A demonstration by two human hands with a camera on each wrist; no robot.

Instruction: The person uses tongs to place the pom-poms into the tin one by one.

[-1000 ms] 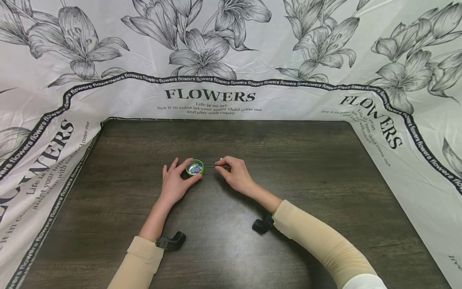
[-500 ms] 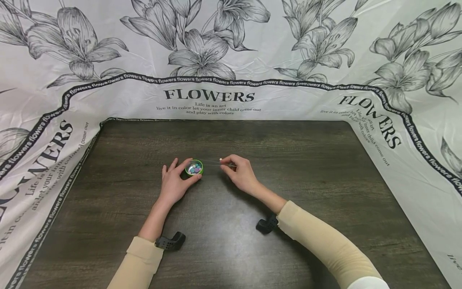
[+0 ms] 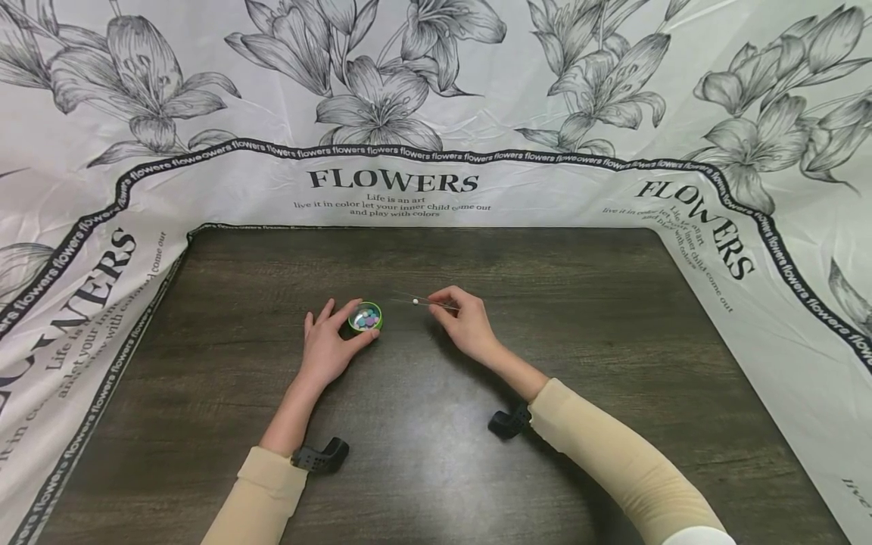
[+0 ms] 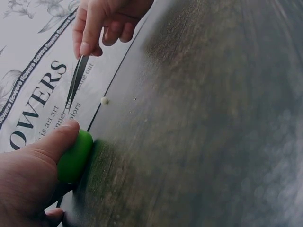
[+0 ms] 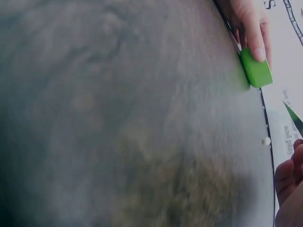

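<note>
My left hand [image 3: 328,342] grips a small round green container [image 4: 78,153] between thumb and fingers on the table. Inside the container, several small purple, teal and white pieces [image 3: 368,319] show from above. To its right, my right hand [image 3: 465,322] pinches slim metal tweezers [image 3: 441,304] between thumb and forefinger. Their two tips point left, spread apart and holding nothing. A small white bead [image 3: 415,301] lies on the table near the tweezers, between the two hands. In the left wrist view the tweezers [image 4: 77,80] hang above the container's level.
The dark wood-grain table [image 3: 579,303] reaches forward to a white flower-printed cloth [image 3: 395,193], which rises at the back and both sides. Each wrist wears a black camera mount [image 3: 509,422].
My right hand has drawn right and slightly back with the tweezers, away from the container. The white bead now shows apart from the fingers. My left hand keeps its hold on the container.
</note>
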